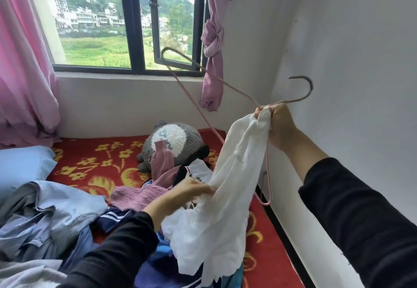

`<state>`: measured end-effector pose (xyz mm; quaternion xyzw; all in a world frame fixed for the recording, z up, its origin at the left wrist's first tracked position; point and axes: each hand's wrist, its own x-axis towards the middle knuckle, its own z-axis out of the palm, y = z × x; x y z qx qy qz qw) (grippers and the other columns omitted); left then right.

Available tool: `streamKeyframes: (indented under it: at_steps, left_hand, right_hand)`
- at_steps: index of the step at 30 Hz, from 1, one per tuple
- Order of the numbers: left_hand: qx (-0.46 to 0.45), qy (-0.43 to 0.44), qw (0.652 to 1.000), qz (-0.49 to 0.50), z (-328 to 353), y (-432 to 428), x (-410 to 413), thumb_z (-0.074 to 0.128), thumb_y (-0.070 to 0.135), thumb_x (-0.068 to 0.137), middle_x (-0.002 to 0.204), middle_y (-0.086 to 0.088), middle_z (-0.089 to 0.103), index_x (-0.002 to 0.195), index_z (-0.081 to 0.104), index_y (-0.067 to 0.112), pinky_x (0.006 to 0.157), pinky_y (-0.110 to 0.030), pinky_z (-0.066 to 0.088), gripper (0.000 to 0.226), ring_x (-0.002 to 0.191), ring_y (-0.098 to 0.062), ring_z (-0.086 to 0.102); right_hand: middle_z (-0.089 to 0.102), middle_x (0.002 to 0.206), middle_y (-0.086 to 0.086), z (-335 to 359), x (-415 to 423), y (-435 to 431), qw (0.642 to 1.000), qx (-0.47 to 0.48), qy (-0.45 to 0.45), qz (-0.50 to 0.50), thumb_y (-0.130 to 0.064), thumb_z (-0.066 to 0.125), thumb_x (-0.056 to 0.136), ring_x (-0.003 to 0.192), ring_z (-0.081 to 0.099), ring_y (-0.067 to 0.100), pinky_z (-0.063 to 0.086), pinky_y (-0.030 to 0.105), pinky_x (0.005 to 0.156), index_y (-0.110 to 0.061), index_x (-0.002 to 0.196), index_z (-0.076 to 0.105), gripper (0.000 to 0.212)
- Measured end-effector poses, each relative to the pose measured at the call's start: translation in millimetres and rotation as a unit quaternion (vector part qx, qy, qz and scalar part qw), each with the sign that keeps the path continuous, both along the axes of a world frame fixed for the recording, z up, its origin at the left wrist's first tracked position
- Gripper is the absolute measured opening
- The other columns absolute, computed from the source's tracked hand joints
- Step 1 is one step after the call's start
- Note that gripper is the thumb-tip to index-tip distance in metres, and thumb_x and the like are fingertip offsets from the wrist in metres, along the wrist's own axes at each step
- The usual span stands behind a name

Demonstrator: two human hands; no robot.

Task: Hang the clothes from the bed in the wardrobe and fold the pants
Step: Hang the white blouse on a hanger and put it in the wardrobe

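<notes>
The job looks to be at an early stage: one white garment (pixel 225 197) is being fitted onto a pink wire hanger (pixel 311 86) and nothing here is hung up yet, as the wardrobe is out of sight. The right hand (pixel 278 125) is raised near the wall, clamped around the neck of the hanger together with the top edge of the white garment. The left hand (pixel 187 194) is lower and well apart from it, pinching the cloth partway down, probably to draw it over the hanger's arm. Most of the work seems left to do. A heap of clothes lies on the bed (pixel 101 163), among them a light blue denim shirt (pixel 56 215), a pink knit piece (pixel 144 193) and a navy garment with white stripes (pixel 117 216). I cannot tell which of these are pants, and nothing looks folded. The bed has a red cover with yellow flowers, a grey and white plush toy (pixel 178 138) near its head and a blue pillow (pixel 20 165) at the left. Behind it, a dark-framed window (pixel 135 28) looks onto green fields and houses, with a pink curtain (pixel 22 61) on one side and a knotted mauve one (pixel 212 50) on the other, beside a bare white wall (pixel 338 61).
</notes>
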<state>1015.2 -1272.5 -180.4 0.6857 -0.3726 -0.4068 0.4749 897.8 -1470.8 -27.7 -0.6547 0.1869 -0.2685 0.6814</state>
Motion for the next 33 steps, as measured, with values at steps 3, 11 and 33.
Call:
streamKeyframes:
  at_steps: [3,11,33]
  left_hand:
    - [-0.063,0.059,0.990,0.111,31.2,15.7,33.3,0.079,0.028,0.074,0.093,-0.015,0.074,0.097,0.074,-0.001,0.073,-0.026,0.053,0.037,0.077,-0.018,0.066]
    - [-0.268,-0.453,0.768,0.364,130.4,41.3,73.6,0.073,0.009,0.079,0.077,0.002,0.074,0.088,0.078,0.016,0.061,-0.010,0.046,0.012,0.066,0.002,0.060]
    - [0.061,0.011,0.998,-0.021,7.1,48.4,29.9,0.072,0.041,0.073,0.092,0.006,0.065,0.094,0.071,0.023,0.087,-0.030,0.049,0.027,0.089,-0.008,0.057]
  right_hand:
    - [0.040,0.035,0.000,2.3,0.6,-4.0,0.998,0.045,-0.014,-0.048,0.002,0.031,0.057,0.031,0.041,0.012,0.035,0.013,0.037,-0.017,0.028,0.043,0.036]
    - [0.053,0.064,0.007,20.7,56.3,3.4,0.988,0.058,-0.024,-0.145,0.006,0.031,0.082,0.060,0.055,0.022,0.054,0.038,0.069,-0.009,0.059,0.051,0.033]
    - [0.018,0.056,0.003,21.8,63.1,67.6,0.997,0.042,-0.054,0.035,0.015,0.016,0.077,0.040,0.026,0.008,0.026,0.019,0.045,-0.022,0.073,0.008,0.037]
